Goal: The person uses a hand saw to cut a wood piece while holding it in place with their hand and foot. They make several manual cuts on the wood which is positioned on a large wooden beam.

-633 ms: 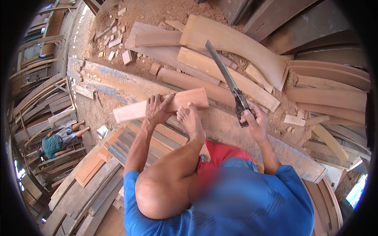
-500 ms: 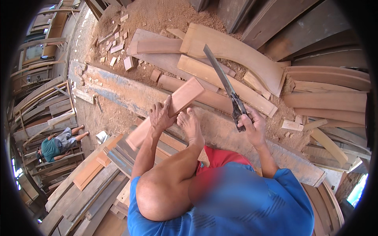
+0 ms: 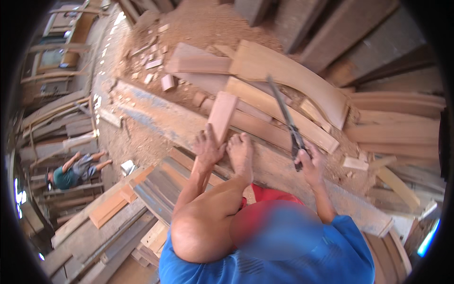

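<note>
Left hand (image 3: 208, 147): laid over the near end of a reddish wooden block (image 3: 222, 112), thumb apart from the fingers; cannot tell whether it grips the underside. Block lies ahead of the person, above a long blue-stained plank (image 3: 158, 118), its far end pointing away. Bare foot (image 3: 240, 154) just right of the block. Right hand (image 3: 309, 163): closed round the dark handle of a saw (image 3: 285, 111), blade angled forward-left, slightly blurred. Pale curved board (image 3: 288, 78) lies beyond, among sawdust (image 3: 203, 26).
</note>
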`<move>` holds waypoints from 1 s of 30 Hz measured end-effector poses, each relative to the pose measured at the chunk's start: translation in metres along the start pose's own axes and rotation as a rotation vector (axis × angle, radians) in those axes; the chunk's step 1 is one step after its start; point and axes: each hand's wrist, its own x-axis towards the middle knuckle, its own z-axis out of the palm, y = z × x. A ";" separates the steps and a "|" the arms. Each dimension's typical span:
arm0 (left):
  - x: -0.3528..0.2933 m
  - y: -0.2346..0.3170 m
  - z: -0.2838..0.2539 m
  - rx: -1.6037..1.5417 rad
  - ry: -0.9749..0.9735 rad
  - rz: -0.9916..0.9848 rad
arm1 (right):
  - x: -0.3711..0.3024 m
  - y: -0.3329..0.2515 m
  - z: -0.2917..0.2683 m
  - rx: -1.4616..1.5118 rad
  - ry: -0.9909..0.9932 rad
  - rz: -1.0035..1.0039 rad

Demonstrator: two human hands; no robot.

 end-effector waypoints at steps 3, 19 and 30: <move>0.012 0.003 -0.027 -0.042 -0.079 -0.131 | 0.000 -0.001 -0.002 0.015 0.002 -0.055; 0.033 -0.005 -0.063 -0.097 -0.285 -0.015 | -0.060 -0.043 0.013 0.082 0.089 -0.188; 0.136 0.105 -0.065 0.035 -0.359 0.578 | -0.161 -0.024 -0.042 0.109 0.723 -0.280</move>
